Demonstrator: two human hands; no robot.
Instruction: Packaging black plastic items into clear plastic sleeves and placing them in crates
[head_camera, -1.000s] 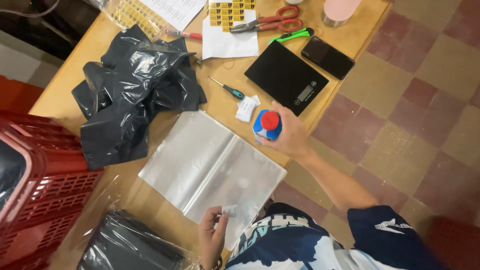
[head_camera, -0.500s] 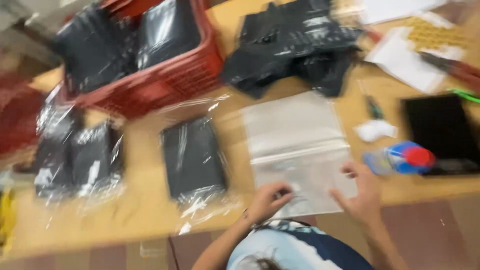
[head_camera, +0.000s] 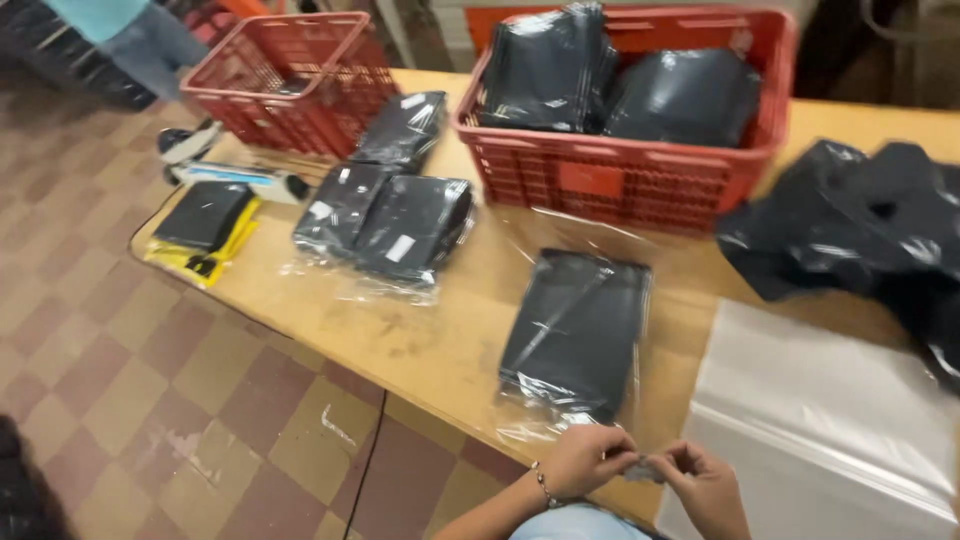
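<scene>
Wooden tabletop (head_camera: 440, 340) over a checked tile floor (head_camera: 150, 400) lay below us. Nearest, our left hand (head_camera: 585, 458) and right hand (head_camera: 705, 480) met at the table edge, fingertips pinched on a small pale scrap (head_camera: 648, 468), too blurred to name. We judged it a peeling or tearing step, calling next for a steady pull apart. Just beyond lay a bagged black packet (head_camera: 578, 335), glossy and flat, and an empty clear bag (head_camera: 830, 410) to its right. Farther off stood a red basket (head_camera: 620, 170) of black packets.
</scene>
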